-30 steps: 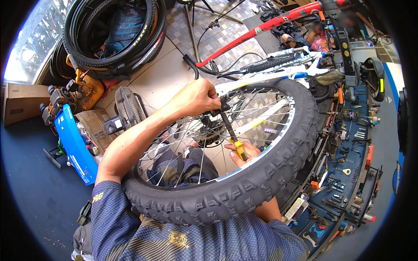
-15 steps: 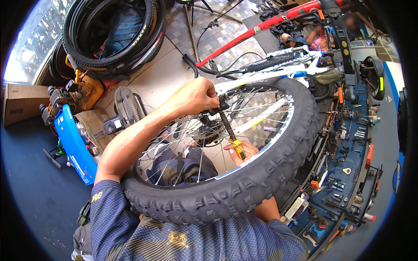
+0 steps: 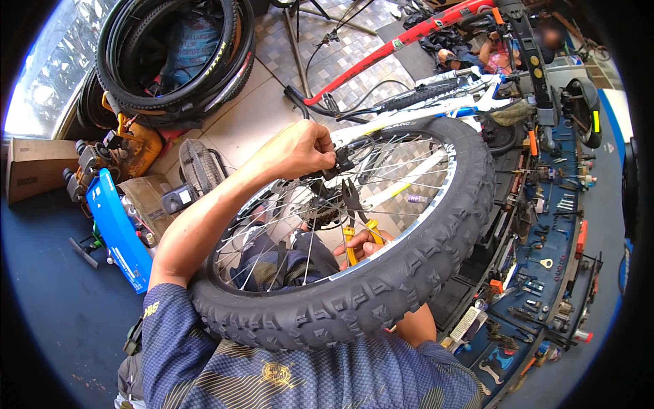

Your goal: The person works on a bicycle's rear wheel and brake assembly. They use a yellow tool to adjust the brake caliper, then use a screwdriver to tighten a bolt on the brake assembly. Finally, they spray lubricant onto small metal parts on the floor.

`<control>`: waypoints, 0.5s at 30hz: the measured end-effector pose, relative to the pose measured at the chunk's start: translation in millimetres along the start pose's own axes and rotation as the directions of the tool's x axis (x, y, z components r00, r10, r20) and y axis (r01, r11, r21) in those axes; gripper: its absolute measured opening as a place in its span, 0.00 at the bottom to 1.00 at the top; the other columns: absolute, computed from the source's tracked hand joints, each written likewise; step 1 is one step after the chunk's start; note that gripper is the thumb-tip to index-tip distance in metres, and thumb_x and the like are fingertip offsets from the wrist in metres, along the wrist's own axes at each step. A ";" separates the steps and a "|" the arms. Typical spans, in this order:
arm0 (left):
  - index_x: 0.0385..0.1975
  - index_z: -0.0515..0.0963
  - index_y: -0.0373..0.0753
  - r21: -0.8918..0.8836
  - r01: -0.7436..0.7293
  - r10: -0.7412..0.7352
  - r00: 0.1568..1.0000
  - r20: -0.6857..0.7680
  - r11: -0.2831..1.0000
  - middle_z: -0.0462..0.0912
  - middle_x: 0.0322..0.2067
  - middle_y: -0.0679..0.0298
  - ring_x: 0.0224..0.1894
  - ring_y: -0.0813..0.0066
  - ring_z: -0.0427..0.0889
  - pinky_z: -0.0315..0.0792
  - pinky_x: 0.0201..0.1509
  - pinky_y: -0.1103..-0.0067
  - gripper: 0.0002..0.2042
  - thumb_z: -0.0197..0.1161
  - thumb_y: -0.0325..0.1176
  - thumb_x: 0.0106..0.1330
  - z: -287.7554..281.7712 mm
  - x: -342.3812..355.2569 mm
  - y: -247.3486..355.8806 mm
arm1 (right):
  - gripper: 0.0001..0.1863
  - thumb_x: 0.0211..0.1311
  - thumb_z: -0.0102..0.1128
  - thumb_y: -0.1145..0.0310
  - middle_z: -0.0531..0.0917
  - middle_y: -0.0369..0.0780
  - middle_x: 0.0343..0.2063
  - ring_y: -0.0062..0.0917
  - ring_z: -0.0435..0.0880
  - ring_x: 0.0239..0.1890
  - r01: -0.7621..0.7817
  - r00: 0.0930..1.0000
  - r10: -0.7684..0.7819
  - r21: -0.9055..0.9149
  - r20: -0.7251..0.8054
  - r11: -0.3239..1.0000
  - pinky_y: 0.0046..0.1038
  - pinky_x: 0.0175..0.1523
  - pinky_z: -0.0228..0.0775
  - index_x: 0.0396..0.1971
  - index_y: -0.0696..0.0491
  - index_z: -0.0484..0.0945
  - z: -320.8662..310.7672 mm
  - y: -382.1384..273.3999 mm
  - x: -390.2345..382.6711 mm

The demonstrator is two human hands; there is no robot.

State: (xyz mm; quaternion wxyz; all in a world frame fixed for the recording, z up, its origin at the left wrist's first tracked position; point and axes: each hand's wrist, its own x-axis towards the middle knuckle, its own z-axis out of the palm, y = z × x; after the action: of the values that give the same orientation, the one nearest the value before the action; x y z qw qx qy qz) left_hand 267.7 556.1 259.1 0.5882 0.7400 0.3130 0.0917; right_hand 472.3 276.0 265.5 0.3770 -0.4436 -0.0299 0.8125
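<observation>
A bicycle wheel with a knobby black tyre [image 3: 381,286] and silver spokes fills the middle, mounted on a white bike frame [image 3: 415,123]. My left hand [image 3: 300,146] reaches over the rim and pinches a small black part beside the hub [image 3: 327,204]. My right hand [image 3: 364,242] shows through the spokes behind the tyre and grips pliers with yellow handles [image 3: 354,225], whose jaws point up toward the hub.
Stacked black tyres [image 3: 170,54] lie at the upper left above a yellow machine [image 3: 133,146] and a blue case [image 3: 112,218]. A cardboard box [image 3: 34,170] sits far left. A red bike frame [image 3: 402,41] crosses the top. A blue tool tray [image 3: 545,259] with several tools runs along the right.
My left hand has stayed at the hub and the pliers have shifted only slightly. The wheel has not turned noticeably.
</observation>
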 end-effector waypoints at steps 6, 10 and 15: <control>0.33 0.86 0.32 -0.019 0.016 -0.016 1.000 0.002 1.000 0.88 0.27 0.59 0.30 0.74 0.86 0.79 0.40 0.73 0.11 0.70 0.35 0.61 0.5 -1.3 1.5 | 0.15 0.74 0.64 0.61 0.79 0.66 0.56 0.44 0.91 0.41 0.053 0.997 -0.061 0.166 0.047 0.985 0.42 0.45 0.88 0.44 0.59 0.78 -2.3 5.1 4.1; 0.33 0.86 0.32 -0.008 0.026 -0.026 1.000 0.008 1.000 0.88 0.27 0.59 0.30 0.74 0.86 0.79 0.40 0.74 0.11 0.70 0.36 0.61 1.0 -0.3 1.9 | 0.20 0.75 0.61 0.56 0.76 0.63 0.61 0.57 0.76 0.66 0.131 0.954 -0.159 0.122 0.256 0.984 0.57 0.69 0.73 0.50 0.59 0.76 -15.8 9.8 11.7; 0.32 0.85 0.31 -0.015 0.015 -0.015 1.000 0.014 1.000 0.87 0.26 0.60 0.30 0.76 0.85 0.78 0.39 0.74 0.11 0.69 0.35 0.61 1.0 0.1 1.8 | 0.17 0.74 0.64 0.59 0.80 0.61 0.54 0.51 0.80 0.60 0.121 0.977 -0.132 0.075 0.167 0.990 0.51 0.64 0.77 0.47 0.59 0.77 -7.7 0.6 8.2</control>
State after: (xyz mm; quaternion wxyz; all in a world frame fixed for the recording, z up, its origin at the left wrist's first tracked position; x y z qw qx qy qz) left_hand 268.9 555.1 260.5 0.5967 0.7337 0.3136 0.0848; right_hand 475.0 278.7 254.9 0.4380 -0.3568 -0.0645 0.8226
